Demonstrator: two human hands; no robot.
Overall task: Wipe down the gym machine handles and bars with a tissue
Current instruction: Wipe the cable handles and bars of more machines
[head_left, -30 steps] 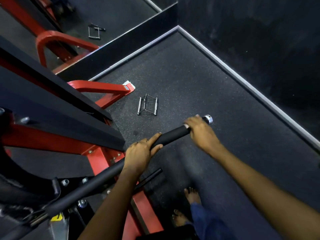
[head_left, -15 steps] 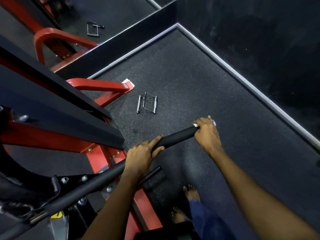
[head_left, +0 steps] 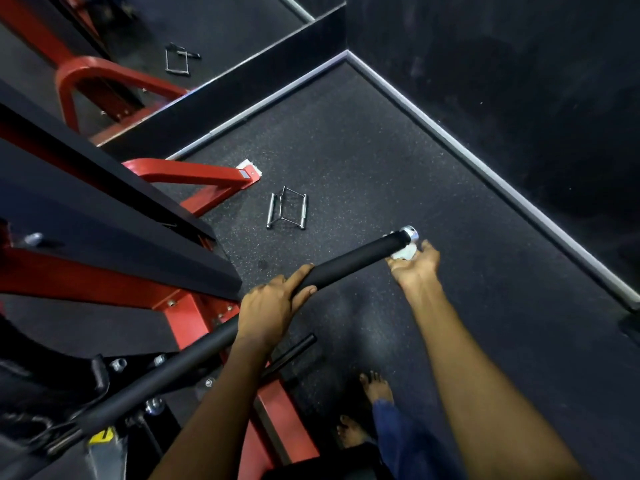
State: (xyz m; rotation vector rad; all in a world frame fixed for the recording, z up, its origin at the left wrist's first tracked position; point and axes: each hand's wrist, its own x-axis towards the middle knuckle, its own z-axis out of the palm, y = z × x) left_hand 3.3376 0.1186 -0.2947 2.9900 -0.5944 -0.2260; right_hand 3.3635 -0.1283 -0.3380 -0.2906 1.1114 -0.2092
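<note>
Gripping the bar (head_left: pixel 349 263) partway along, the left hand (head_left: pixel 268 308) wraps it with fingers over the top and the thumb lying along the near side, steadying it. The bar's long axis runs from about 8 o'clock, where it joins the red machine frame (head_left: pixel 180 306), out to about 2 o'clock, where it ends in a silver cap (head_left: pixel 408 234).

The right hand (head_left: pixel 417 268) sits just below that free end, at about 4 o'clock from the cap. It is turned palm-up, the fingers loosely cupped around a crumpled white tissue (head_left: pixel 405 253). The tissue touches or nearly touches the underside of the bar's last stretch; whether it is actually pressed on cannot be told from this view. The hand is not wrapped round the bar.

The right hand is much the nearer one to the bar's tip, and the tissue lies on the side of the bar toward the person. By my reading, the end of the bar is the part being wiped. The stretch between the two hands, running back toward 8 o'clock, would be the next surface to cover, so the wipe would have to travel along the bar's axis toward the left hand. The cupped hand would first need to close round the bar from beneath.

On the floor at about 11 o'clock from the right hand, well apart, lies a chrome handle (head_left: pixel 286 211). Bare feet (head_left: pixel 377 389) show near the bottom edge.
</note>
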